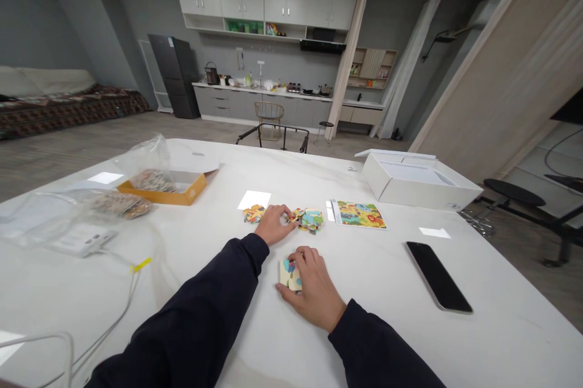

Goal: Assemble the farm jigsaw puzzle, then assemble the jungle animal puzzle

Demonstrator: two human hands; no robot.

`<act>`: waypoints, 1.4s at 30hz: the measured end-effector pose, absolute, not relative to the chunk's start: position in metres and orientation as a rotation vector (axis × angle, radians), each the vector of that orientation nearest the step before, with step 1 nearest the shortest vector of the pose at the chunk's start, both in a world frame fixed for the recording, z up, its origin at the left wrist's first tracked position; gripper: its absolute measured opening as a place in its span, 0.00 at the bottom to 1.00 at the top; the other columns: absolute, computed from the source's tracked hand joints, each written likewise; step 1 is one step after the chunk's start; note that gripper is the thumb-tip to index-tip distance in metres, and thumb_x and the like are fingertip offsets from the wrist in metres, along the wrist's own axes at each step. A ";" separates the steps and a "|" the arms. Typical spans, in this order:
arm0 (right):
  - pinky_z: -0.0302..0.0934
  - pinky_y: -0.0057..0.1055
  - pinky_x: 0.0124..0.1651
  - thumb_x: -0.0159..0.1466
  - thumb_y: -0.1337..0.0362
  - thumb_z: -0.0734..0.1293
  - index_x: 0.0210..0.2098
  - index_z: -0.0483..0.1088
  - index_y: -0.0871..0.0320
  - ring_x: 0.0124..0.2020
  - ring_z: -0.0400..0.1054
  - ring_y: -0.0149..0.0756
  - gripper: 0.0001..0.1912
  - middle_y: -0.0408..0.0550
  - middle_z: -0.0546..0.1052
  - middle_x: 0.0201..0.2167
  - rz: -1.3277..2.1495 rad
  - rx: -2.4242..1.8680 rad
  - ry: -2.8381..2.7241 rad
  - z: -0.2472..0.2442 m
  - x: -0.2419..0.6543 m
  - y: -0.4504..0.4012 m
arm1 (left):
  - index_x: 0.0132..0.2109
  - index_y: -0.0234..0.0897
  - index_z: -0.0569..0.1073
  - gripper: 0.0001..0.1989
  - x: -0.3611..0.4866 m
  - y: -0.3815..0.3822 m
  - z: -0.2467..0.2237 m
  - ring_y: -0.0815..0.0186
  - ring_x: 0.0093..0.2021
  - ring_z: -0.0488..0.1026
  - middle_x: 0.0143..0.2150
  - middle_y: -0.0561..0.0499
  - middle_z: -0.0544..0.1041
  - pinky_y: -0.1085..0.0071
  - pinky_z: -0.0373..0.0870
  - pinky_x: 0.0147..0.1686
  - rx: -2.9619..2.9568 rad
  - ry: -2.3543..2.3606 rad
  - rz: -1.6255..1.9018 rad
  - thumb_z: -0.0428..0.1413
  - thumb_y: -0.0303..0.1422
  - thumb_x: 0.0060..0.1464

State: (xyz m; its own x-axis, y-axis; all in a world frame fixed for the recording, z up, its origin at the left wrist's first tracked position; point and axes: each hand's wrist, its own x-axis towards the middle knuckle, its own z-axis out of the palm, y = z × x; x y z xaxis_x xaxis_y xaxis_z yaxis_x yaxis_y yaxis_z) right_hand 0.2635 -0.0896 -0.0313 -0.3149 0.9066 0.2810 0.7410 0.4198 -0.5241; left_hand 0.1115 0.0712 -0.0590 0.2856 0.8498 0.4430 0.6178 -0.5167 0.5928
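My left hand [275,226] reaches over the table with thumb and fingers closed on a puzzle piece [295,216] at the near edge of a loose pile. More colourful puzzle pieces [312,219] lie heaped just right of these fingertips, and a smaller heap of pieces [254,213] sits to the left. Closer to me, my right hand [316,288] curls around a few light puzzle pieces [289,274] with a blue shape on them, which lie on the table. Its fingers partly cover them. Behind the pile lies a picture card [361,214] with a lion.
On the white table [364,339] a phone [438,275] lies at right, before an open white box [421,184]. At left are a yellow box [182,192], plastic bags of pieces [122,203], a white power strip [84,239] and cables [130,297]. A chair [273,133] stands beyond.
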 end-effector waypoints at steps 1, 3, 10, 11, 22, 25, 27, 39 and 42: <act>0.62 0.49 0.53 0.61 0.61 0.72 0.48 0.66 0.55 0.49 0.61 0.50 0.18 0.52 0.67 0.47 0.402 -1.388 -2.139 -0.031 0.262 -0.090 | 0.38 0.41 0.73 0.09 0.112 0.072 -0.060 0.55 0.46 0.72 0.39 0.50 0.78 0.57 0.71 0.50 2.250 1.344 1.077 0.63 0.39 0.55; 0.61 0.48 0.53 0.60 0.66 0.69 0.49 0.65 0.55 0.49 0.61 0.49 0.18 0.53 0.67 0.48 0.409 -1.372 -2.136 -0.031 0.261 -0.091 | 0.37 0.41 0.73 0.08 0.113 0.073 -0.063 0.56 0.45 0.72 0.38 0.50 0.78 0.58 0.70 0.49 2.251 1.356 1.087 0.61 0.39 0.57; 0.60 0.49 0.57 0.59 0.70 0.66 0.56 0.63 0.55 0.52 0.59 0.50 0.25 0.54 0.67 0.50 0.457 -1.323 -2.127 -0.031 0.261 -0.093 | 0.41 0.42 0.71 0.08 0.106 0.066 -0.055 0.55 0.47 0.71 0.43 0.49 0.77 0.56 0.68 0.52 2.256 1.446 1.195 0.61 0.35 0.55; 0.60 0.49 0.57 0.59 0.70 0.65 0.57 0.63 0.55 0.53 0.59 0.50 0.26 0.54 0.67 0.50 0.461 -1.322 -2.130 -0.031 0.261 -0.093 | 0.42 0.42 0.71 0.08 0.099 0.065 -0.053 0.54 0.49 0.71 0.44 0.48 0.76 0.55 0.67 0.54 2.251 1.508 1.241 0.60 0.34 0.56; 0.56 0.48 0.59 0.61 0.69 0.65 0.59 0.62 0.58 0.56 0.59 0.50 0.26 0.56 0.68 0.53 0.434 -1.355 -2.134 -0.030 0.261 -0.096 | 0.45 0.40 0.74 0.10 0.050 0.053 -0.048 0.46 0.54 0.67 0.50 0.41 0.72 0.49 0.65 0.52 2.323 1.866 1.199 0.60 0.34 0.55; 0.55 0.48 0.59 0.60 0.68 0.67 0.59 0.62 0.58 0.56 0.59 0.50 0.28 0.55 0.68 0.53 0.433 -1.354 -2.132 -0.028 0.260 -0.095 | 0.50 0.40 0.71 0.12 0.095 0.048 -0.040 0.52 0.55 0.68 0.51 0.43 0.74 0.53 0.65 0.56 2.484 1.387 1.275 0.57 0.33 0.59; 0.55 0.48 0.58 0.59 0.66 0.69 0.57 0.63 0.57 0.55 0.59 0.50 0.27 0.54 0.68 0.52 0.435 -1.365 -2.132 -0.026 0.259 -0.094 | 0.53 0.41 0.70 0.15 0.125 0.047 -0.038 0.51 0.59 0.67 0.56 0.44 0.74 0.53 0.64 0.58 2.531 1.176 1.237 0.59 0.33 0.59; 0.56 0.49 0.59 0.52 0.62 0.76 0.58 0.62 0.55 0.56 0.61 0.51 0.37 0.53 0.69 0.53 0.512 -1.294 -2.123 -0.029 0.270 -0.088 | 0.45 0.42 0.69 0.17 0.152 0.060 -0.049 0.56 0.53 0.72 0.49 0.48 0.76 0.57 0.69 0.53 2.118 1.067 1.408 0.63 0.27 0.49; 0.59 0.50 0.59 0.50 0.58 0.79 0.56 0.62 0.55 0.54 0.63 0.51 0.38 0.54 0.69 0.52 0.598 -1.320 -2.014 -0.033 0.275 -0.083 | 0.47 0.41 0.68 0.17 0.134 0.039 -0.039 0.56 0.55 0.72 0.53 0.46 0.75 0.59 0.69 0.52 2.011 0.999 1.481 0.61 0.28 0.51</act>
